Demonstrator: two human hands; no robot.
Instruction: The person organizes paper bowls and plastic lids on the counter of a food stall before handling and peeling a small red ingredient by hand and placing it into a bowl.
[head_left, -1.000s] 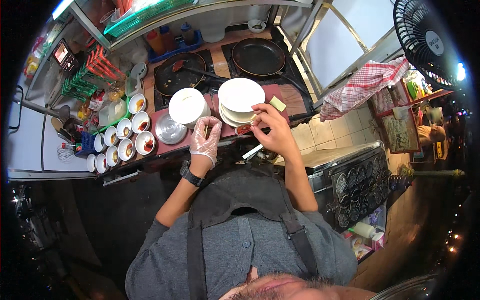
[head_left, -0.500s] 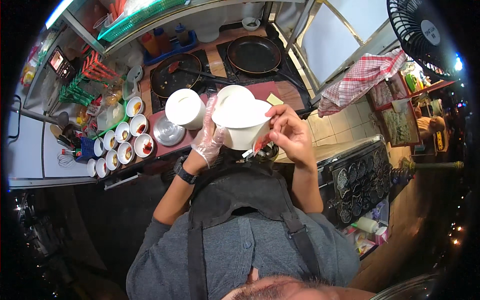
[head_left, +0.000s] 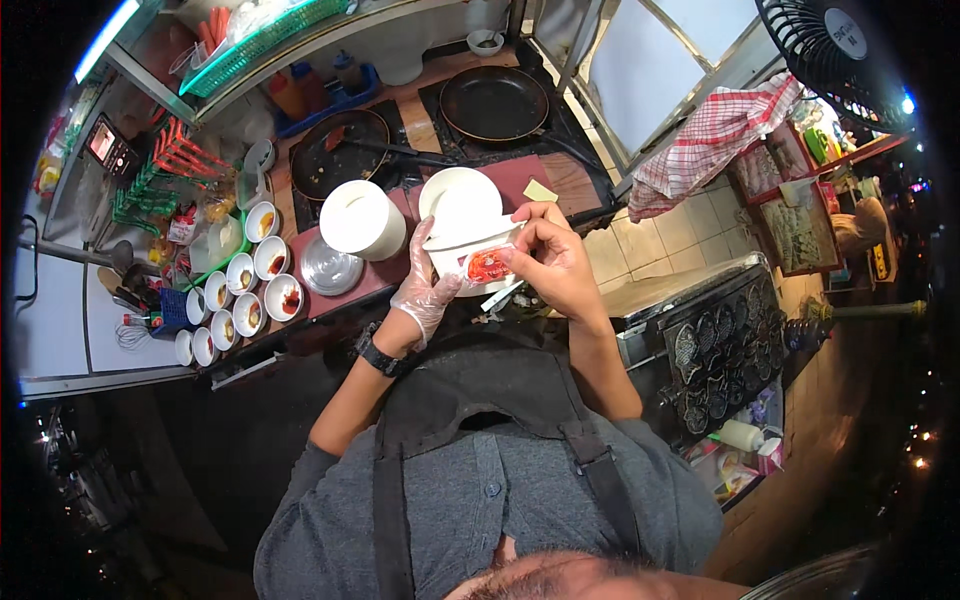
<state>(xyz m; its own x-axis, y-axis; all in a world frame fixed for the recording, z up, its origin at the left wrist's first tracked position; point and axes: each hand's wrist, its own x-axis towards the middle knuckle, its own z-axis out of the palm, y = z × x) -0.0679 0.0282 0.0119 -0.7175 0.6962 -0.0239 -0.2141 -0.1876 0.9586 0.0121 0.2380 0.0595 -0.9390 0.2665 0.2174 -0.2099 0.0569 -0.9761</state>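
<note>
In front of my chest, a white paper bowl (head_left: 447, 258) is tipped so that its side faces up. My left hand (head_left: 425, 303), in a clear plastic glove, grips it from the left with the thumb in front. On its side lies a red label sticker (head_left: 488, 266). My right hand (head_left: 562, 268) is bare and pinches at the rim and the sticker's right edge. Just behind stands a white bowl (head_left: 460, 190), partly covered by the held one. To its left is a tall stack of white paper bowls (head_left: 358, 218), beside clear plastic lids (head_left: 332, 266).
Several small bowls (head_left: 250, 313) with sauces line the counter's left edge. Two black pans (head_left: 494, 104) sit on burners at the back; a spatula (head_left: 385, 147) rests across the left one. A moulded griddle (head_left: 715, 360) stands at my right, below a checked cloth (head_left: 700, 145).
The held bowl has tilted, turning its side upward. The sticker, seen edge-on at its right before, now faces up against that side. My right fingers have shifted left along with it.
</note>
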